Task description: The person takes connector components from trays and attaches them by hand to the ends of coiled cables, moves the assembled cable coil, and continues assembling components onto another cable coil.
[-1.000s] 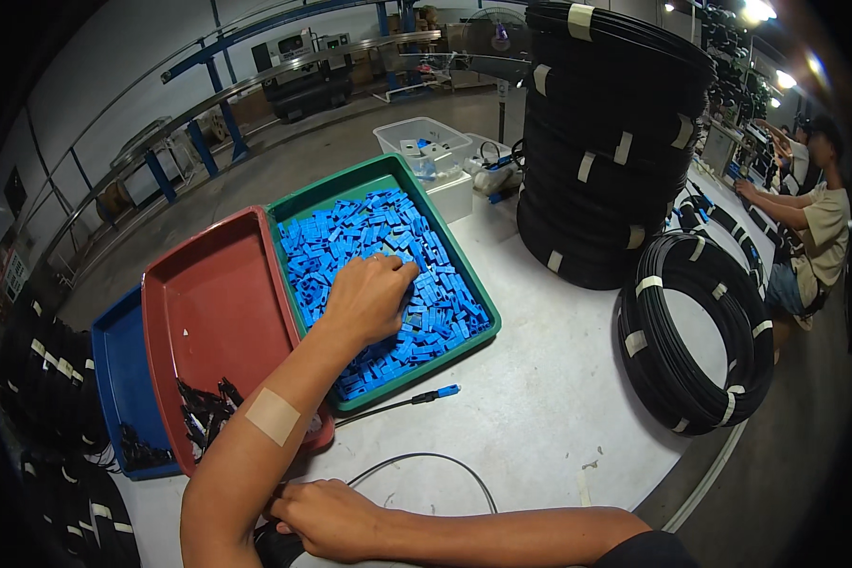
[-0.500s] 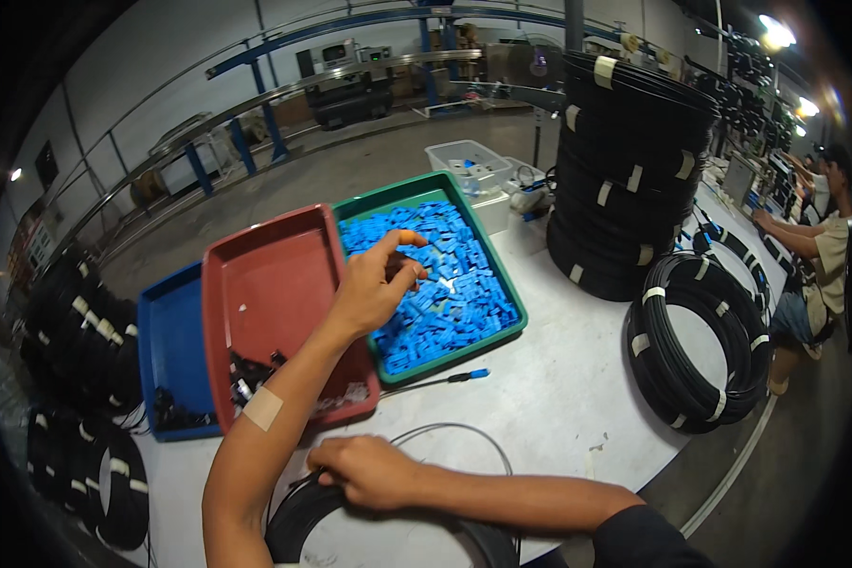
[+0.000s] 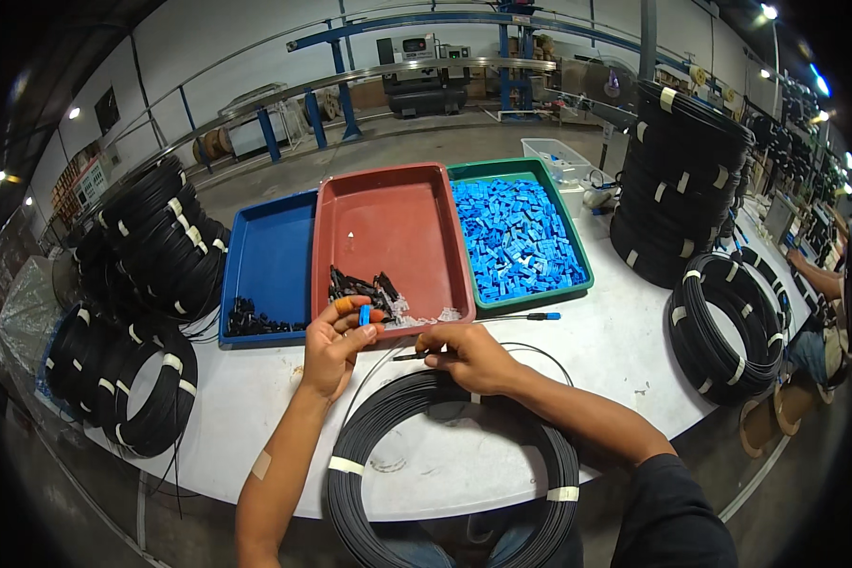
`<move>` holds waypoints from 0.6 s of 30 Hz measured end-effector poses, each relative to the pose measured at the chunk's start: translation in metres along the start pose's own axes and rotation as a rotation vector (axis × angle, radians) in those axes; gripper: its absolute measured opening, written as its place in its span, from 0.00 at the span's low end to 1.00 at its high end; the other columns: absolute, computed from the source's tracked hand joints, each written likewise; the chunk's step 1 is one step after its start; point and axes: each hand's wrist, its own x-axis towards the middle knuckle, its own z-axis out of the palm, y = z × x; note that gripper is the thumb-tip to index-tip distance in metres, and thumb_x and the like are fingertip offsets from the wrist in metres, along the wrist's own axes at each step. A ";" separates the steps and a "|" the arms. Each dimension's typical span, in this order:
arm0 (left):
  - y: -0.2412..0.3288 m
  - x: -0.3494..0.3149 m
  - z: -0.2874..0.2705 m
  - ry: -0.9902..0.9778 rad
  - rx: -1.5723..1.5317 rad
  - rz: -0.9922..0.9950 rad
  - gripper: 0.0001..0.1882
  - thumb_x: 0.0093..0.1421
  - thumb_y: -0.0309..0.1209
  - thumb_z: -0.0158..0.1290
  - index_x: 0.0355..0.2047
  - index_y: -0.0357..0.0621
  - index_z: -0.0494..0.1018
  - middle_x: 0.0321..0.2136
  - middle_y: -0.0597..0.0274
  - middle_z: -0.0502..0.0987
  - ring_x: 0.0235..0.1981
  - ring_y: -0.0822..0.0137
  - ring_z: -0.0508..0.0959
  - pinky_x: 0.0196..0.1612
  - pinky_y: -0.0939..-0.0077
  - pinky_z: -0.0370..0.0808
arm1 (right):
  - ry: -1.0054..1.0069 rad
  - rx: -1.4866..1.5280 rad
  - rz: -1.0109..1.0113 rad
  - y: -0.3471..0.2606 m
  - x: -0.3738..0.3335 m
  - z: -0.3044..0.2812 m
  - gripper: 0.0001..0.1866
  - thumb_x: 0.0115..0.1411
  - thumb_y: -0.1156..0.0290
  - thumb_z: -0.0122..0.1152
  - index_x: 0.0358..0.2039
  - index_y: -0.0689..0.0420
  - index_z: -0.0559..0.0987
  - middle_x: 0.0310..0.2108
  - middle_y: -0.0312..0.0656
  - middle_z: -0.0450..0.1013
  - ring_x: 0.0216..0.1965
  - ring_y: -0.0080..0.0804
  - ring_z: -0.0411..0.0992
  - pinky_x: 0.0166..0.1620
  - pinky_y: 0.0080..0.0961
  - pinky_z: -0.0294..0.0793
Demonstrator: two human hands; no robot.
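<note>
Between the fingertips of my left hand [image 3: 331, 352] is a small blue plastic connector piece [image 3: 365, 314], held just above the front edge of the red tray [image 3: 402, 222]. My right hand [image 3: 475, 358] is closed on the black end of a cable [image 3: 409, 357], which points toward my left hand. Beneath both hands lies a large coil of black cable [image 3: 348, 492], bound with white tape and overhanging the near table edge. Beyond my right hand, another cable end with a blue connector [image 3: 543, 316] rests on the table.
Many blue pieces [image 3: 519, 237] fill the green tray [image 3: 582, 241]. Black parts lie in the red tray and the blue tray [image 3: 270, 251]. Stacked cable coils [image 3: 682, 180] stand at right, more coils [image 3: 156, 237] at left. A clear bin [image 3: 551, 156] sits behind; a co-worker's arm [image 3: 814, 275] shows at far right.
My left hand has come back from the green tray with a blue connector piece. My right hand has lifted a cable end from the coil. The view has swung left.
</note>
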 end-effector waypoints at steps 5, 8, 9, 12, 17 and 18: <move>-0.019 -0.027 -0.021 0.020 0.028 -0.018 0.20 0.63 0.22 0.55 0.56 0.34 0.70 0.44 0.48 0.81 0.40 0.66 0.84 0.44 0.78 0.78 | -0.009 -0.063 -0.022 -0.001 -0.002 0.002 0.10 0.62 0.78 0.64 0.44 0.64 0.80 0.38 0.50 0.81 0.40 0.40 0.80 0.46 0.33 0.77; -0.019 -0.037 -0.021 0.014 0.151 -0.004 0.20 0.64 0.22 0.54 0.57 0.33 0.70 0.45 0.46 0.81 0.41 0.66 0.84 0.45 0.77 0.79 | 0.019 -0.066 -0.022 -0.002 -0.006 0.003 0.10 0.62 0.77 0.65 0.44 0.62 0.81 0.37 0.46 0.81 0.38 0.33 0.79 0.41 0.28 0.77; -0.021 -0.038 -0.018 0.026 0.136 -0.007 0.20 0.64 0.22 0.54 0.57 0.33 0.70 0.45 0.46 0.81 0.41 0.66 0.84 0.45 0.77 0.79 | 0.003 -0.073 -0.014 -0.001 -0.007 0.002 0.10 0.62 0.77 0.65 0.44 0.62 0.81 0.37 0.46 0.81 0.38 0.33 0.79 0.41 0.28 0.77; -0.021 -0.040 -0.009 0.032 0.175 0.098 0.17 0.62 0.18 0.56 0.53 0.32 0.71 0.43 0.50 0.82 0.42 0.67 0.83 0.48 0.75 0.81 | 0.024 -0.069 -0.023 0.000 -0.005 0.004 0.09 0.62 0.77 0.65 0.44 0.62 0.81 0.37 0.46 0.81 0.37 0.32 0.79 0.40 0.28 0.77; -0.041 -0.041 -0.014 0.047 0.245 0.096 0.13 0.60 0.15 0.59 0.45 0.33 0.73 0.40 0.49 0.83 0.38 0.65 0.85 0.46 0.73 0.82 | 0.009 -0.070 -0.006 -0.010 -0.004 0.003 0.10 0.61 0.80 0.65 0.44 0.63 0.80 0.38 0.47 0.80 0.36 0.33 0.80 0.41 0.28 0.78; -0.042 -0.041 -0.014 0.058 0.239 0.091 0.12 0.59 0.15 0.60 0.43 0.33 0.74 0.39 0.50 0.83 0.38 0.66 0.85 0.46 0.73 0.82 | 0.012 -0.095 -0.037 -0.010 -0.004 0.003 0.11 0.61 0.81 0.65 0.44 0.63 0.80 0.38 0.47 0.80 0.36 0.34 0.80 0.40 0.28 0.78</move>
